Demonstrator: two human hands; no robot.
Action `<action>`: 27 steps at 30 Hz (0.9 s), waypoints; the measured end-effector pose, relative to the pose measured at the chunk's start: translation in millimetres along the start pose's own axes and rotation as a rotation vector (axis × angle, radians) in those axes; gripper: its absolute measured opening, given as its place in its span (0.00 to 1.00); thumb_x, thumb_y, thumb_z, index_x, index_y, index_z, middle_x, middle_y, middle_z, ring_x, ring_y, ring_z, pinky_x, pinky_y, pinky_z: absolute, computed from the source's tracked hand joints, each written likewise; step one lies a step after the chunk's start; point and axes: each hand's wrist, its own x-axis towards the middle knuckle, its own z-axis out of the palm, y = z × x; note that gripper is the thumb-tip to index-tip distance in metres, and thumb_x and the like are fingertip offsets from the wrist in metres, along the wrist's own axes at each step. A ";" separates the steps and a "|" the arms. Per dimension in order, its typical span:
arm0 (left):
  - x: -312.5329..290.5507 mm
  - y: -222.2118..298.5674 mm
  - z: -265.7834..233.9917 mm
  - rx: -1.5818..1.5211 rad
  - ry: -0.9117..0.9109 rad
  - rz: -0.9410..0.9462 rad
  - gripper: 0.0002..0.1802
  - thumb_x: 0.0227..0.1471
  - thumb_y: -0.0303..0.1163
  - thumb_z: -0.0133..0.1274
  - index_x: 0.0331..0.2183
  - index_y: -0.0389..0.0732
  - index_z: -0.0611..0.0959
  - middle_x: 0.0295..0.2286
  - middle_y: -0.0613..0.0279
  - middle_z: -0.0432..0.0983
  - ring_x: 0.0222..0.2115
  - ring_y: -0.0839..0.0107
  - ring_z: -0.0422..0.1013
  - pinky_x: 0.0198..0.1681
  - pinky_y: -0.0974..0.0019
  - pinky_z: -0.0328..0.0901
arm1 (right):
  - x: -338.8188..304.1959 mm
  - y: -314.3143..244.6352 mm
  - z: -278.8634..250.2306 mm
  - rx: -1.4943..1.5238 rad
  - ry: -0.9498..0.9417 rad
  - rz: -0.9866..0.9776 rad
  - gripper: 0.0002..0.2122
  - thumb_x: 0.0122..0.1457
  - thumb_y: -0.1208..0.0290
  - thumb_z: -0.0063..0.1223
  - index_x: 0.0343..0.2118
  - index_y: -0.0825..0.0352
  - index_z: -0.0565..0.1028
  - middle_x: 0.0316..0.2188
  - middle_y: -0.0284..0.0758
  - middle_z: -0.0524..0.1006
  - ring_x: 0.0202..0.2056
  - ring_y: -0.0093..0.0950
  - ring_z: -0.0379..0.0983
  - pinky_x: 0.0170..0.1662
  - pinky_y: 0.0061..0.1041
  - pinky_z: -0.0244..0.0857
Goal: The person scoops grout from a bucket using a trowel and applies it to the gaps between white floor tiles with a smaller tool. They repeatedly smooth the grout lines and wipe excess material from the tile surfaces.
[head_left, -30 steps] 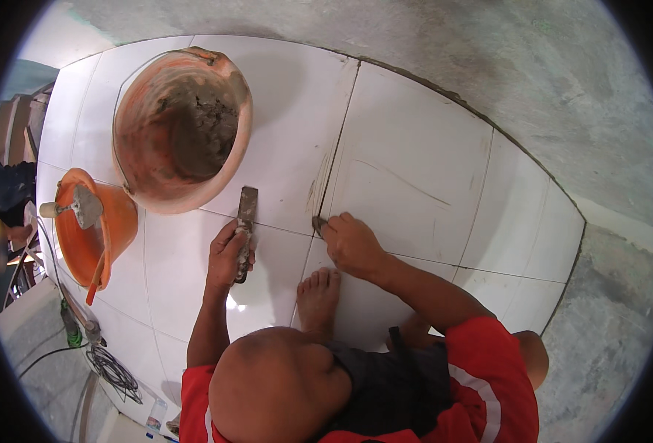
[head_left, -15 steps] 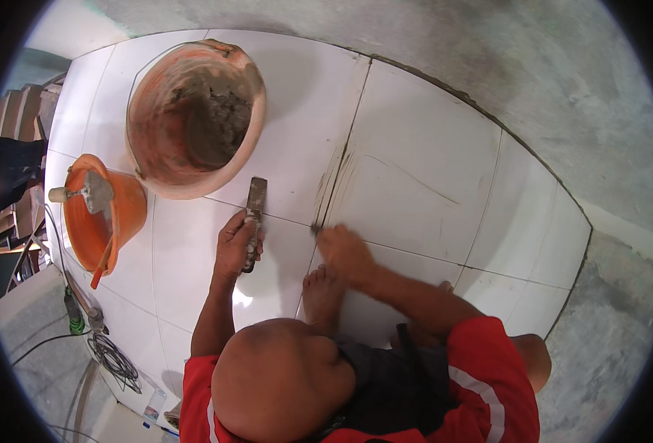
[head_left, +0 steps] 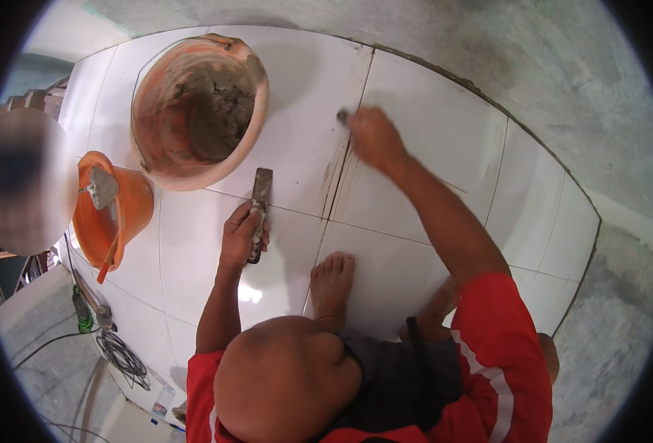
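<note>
My left hand point(head_left: 239, 238) is closed round the handle of a mortar-caked scraper point(head_left: 264, 184), its flat blade pointing away from me just above the white floor tiles point(head_left: 415, 111). My right hand point(head_left: 377, 140) is closed on a small dark piece point(head_left: 343, 116), too blurred and covered to name. That hand is beside the dark joint point(head_left: 335, 188) between two tiles, toward its far end; whether the piece touches the tile I cannot tell. Grey smears run along the joint. Left of the joint stands a large orange bucket point(head_left: 260, 140) with wet mortar point(head_left: 230, 111) inside.
A smaller orange bucket point(head_left: 138, 210) at the left holds a mortar-covered trowel point(head_left: 103, 187). Coiled black cable point(head_left: 123, 362) lies at lower left. A grey wall point(head_left: 548, 59) borders the far side. My bare foot point(head_left: 332, 288) rests on the tiles; a blurred patch covers the left edge.
My right hand has moved away from me along the joint, from near my foot toward its far end. My left hand still holds the scraper. A blurred patch has appeared at the left.
</note>
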 end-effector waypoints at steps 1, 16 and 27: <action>-0.9 1.3 -0.7 0.006 0.006 0.001 0.19 0.62 0.31 0.45 0.53 0.36 0.75 0.24 0.62 0.74 0.17 0.75 0.70 0.18 0.70 0.67 | -23.8 -14.1 5.4 0.058 -0.003 -0.053 0.06 0.56 0.77 0.47 0.32 0.67 0.77 0.34 0.41 0.73 0.39 0.42 0.69 0.41 0.41 0.70; 2.2 -4.7 10.1 0.238 0.032 -0.019 0.16 0.62 0.28 0.45 0.49 0.31 0.73 0.19 0.61 0.72 0.17 0.76 0.69 0.21 0.71 0.67 | -92.0 -48.6 -21.3 1.215 -0.411 0.469 0.13 0.58 0.69 0.58 0.42 0.72 0.77 0.34 0.38 0.79 0.33 0.25 0.77 0.37 0.27 0.71; 0.6 -11.3 -4.5 0.268 -0.113 -0.033 0.13 0.62 0.27 0.44 0.48 0.35 0.71 0.23 0.62 0.72 0.19 0.76 0.69 0.23 0.69 0.68 | -146.1 -72.0 -13.6 1.595 0.202 1.125 0.11 0.59 0.75 0.55 0.44 0.72 0.75 0.33 0.35 0.77 0.32 0.20 0.75 0.36 0.25 0.72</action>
